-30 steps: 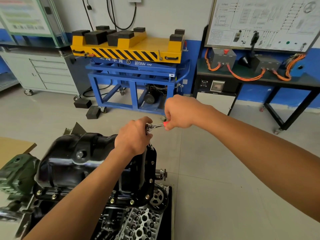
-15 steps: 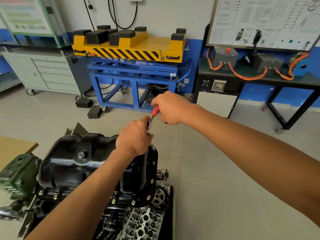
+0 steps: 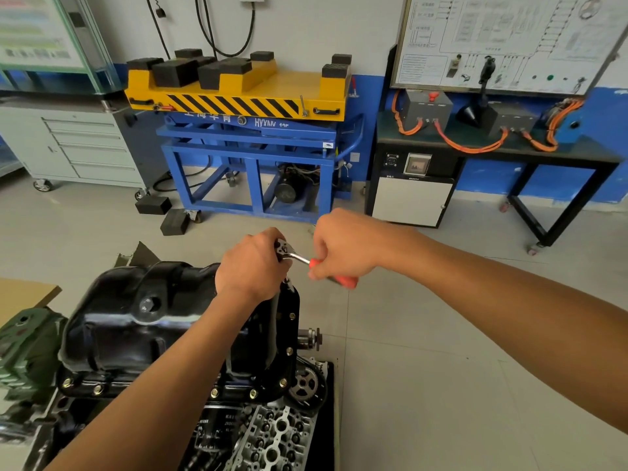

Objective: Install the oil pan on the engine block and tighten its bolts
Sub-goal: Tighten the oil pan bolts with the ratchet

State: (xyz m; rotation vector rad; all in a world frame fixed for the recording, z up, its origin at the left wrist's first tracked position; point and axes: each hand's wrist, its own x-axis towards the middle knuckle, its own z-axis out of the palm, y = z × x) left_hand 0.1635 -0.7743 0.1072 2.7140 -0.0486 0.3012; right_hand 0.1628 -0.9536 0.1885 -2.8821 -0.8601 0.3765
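Note:
A glossy black oil pan (image 3: 136, 321) sits on the upturned engine block (image 3: 258, 433) at the lower left. Brass-coloured bolts (image 3: 289, 351) line its flange. A ratchet wrench (image 3: 295, 255) with a chrome head and a red handle stands over the pan's far right corner, its socket pointing down at the flange. My left hand (image 3: 253, 266) grips the ratchet head from the left. My right hand (image 3: 346, 246) grips the red handle, which points right and toward me. The bolt under the socket is hidden.
A yellow and blue lift table (image 3: 244, 130) stands behind the engine. A grey drawer cabinet (image 3: 81, 144) is at the left, a black bench with orange cables (image 3: 475, 144) at the right. Black rubber blocks (image 3: 173, 222) lie on the floor. A green casting (image 3: 23, 348) sits left of the pan.
My right hand has swung the red handle from pointing up and away to pointing right and toward me. My left hand stays on the ratchet head.

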